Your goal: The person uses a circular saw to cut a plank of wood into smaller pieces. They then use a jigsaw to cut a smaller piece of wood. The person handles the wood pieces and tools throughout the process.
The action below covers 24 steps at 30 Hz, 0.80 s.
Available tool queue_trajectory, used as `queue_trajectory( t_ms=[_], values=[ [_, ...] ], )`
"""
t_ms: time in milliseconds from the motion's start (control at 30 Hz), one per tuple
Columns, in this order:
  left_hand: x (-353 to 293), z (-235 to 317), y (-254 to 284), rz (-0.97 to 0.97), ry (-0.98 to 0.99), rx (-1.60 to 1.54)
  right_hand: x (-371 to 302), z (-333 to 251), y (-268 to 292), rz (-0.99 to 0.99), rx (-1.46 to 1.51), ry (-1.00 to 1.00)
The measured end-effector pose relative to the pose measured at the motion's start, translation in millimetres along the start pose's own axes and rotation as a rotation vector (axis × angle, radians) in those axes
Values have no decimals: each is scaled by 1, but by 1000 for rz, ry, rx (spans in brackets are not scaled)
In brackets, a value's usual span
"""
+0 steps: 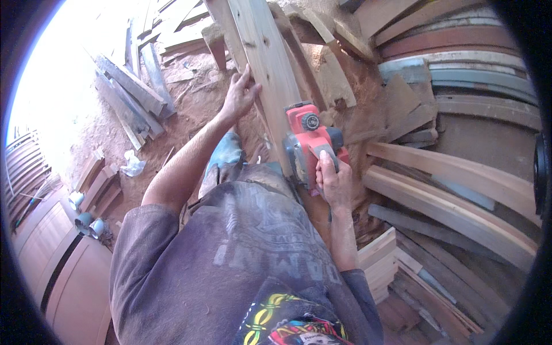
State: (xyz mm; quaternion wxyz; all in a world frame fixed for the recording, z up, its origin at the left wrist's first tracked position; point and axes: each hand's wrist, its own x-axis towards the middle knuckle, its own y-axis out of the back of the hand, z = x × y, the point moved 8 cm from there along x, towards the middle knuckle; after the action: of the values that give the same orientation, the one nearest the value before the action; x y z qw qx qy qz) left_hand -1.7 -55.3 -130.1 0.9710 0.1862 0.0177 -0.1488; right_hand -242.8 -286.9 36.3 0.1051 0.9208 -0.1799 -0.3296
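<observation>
A long, pale wooden board (264, 54) with dark knots runs away from my body. On its near end rests a red and dark-grey electric hand planer (313, 135) with a black knob at its front. My right hand (335, 181) is closed around the planer's rear handle, thumb on top. My left hand (240, 96) lies along the board's left edge with its fingers stretched out, the fingertips at or against the wood. Whether they press on it I cannot tell. The planer body hides the board beneath it.
Stacked planks (454, 172) fill the right side, some painted pale blue. Grey offcuts (129, 95) lie on the dusty reddish ground at left, near a crumpled plastic bag (133, 164). Wooden panels (77, 282) and small cups (86, 223) stand at lower left.
</observation>
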Motion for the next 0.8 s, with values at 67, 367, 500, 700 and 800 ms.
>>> queue_trajectory(
  t_ms=[67, 367, 500, 700, 800],
  values=[
    [-2, 2, -4, -69, 45, -64, 17, -11, -11, 5, 80, -31],
    [-16, 24, -2, -192, 29, -84, 105, -102, -62, -13, 34, 1],
    [-20, 26, -2, -206, 65, -67, 153, -145, -90, -36, 78, 105],
    [-20, 32, -2, -243, 75, -81, 240, -228, -135, -70, 49, 238],
    [-18, 26, 3, -236, 56, -100, 258, -246, -149, -92, 88, 261]
  ],
)
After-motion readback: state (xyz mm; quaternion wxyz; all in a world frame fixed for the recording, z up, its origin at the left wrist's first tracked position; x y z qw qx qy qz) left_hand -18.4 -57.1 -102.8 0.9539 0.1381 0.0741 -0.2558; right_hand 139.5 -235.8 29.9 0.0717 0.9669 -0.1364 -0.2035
